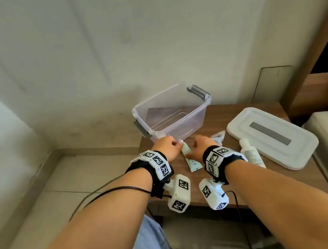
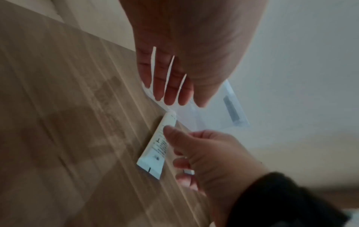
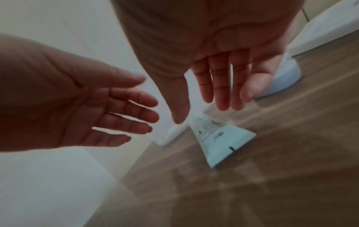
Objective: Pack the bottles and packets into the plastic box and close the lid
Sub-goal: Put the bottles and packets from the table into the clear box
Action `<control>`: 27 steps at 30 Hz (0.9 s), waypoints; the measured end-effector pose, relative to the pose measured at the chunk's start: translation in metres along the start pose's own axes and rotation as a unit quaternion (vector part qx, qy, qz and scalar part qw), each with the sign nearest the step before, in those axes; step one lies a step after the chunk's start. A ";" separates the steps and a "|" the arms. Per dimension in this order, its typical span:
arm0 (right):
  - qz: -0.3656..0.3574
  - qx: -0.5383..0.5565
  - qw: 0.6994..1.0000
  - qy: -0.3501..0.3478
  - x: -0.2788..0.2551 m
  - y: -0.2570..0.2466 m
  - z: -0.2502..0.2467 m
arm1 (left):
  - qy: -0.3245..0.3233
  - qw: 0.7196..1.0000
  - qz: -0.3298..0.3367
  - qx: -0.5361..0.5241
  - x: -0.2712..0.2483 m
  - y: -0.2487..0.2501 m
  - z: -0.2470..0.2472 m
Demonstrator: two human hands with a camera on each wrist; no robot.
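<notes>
Lying on table (image 1: pixel 211 122), tube (image 1: pixel 191 162), print unreadable, blurred

Both hands (image 1: pixel 183 147) over pale tube (image 1: pixel 191 160)

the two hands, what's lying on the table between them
A pale green tube lies flat on the wooden table between the left hand and right hand; clearest in the head view.

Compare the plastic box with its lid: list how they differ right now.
The plastic box is clear and see-through; the lid is opaque white. The plastic box stands open and empty at the table's back edge, while the lid lies flat to its right, off the box. The plastic box carries grey latches at both ends; the lid has a grey strip along its middle. Both rest on the wooden table.
</notes>
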State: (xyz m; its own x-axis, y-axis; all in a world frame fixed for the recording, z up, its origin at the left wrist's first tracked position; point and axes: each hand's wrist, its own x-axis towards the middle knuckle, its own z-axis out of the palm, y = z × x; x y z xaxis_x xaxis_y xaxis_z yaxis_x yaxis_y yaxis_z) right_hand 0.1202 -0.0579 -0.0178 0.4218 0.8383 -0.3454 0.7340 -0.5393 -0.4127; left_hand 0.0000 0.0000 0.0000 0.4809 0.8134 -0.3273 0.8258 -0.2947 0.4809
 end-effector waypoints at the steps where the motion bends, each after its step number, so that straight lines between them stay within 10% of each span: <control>1: 0.009 -0.011 1.000 -0.013 0.000 -0.001 0.002 | -0.014 1.000 -0.005 -0.008 0.000 -0.004 -0.001; 10: 0.024 -0.036 0.999 -0.029 0.004 -0.002 0.018 | -0.028 0.936 -0.184 -0.297 -0.002 -0.029 -0.026; 16: 0.015 -0.012 1.000 -0.005 -0.007 0.000 -0.003 | 0.076 0.913 -0.259 -0.306 0.027 -0.034 -0.029; 27: -0.104 0.118 0.982 0.106 -0.035 0.001 -0.052 | 0.161 0.898 -0.174 -0.370 0.023 -0.018 -0.040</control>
State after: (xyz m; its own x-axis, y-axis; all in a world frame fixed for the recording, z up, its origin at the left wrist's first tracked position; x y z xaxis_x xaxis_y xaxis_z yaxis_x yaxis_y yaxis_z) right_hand 0.1338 -0.0836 0.0378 0.3961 0.9163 -0.0594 0.6824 -0.3371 -0.6486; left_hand -0.0155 0.0445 0.0164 0.0227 0.9299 -0.3672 0.4311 0.3223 0.8428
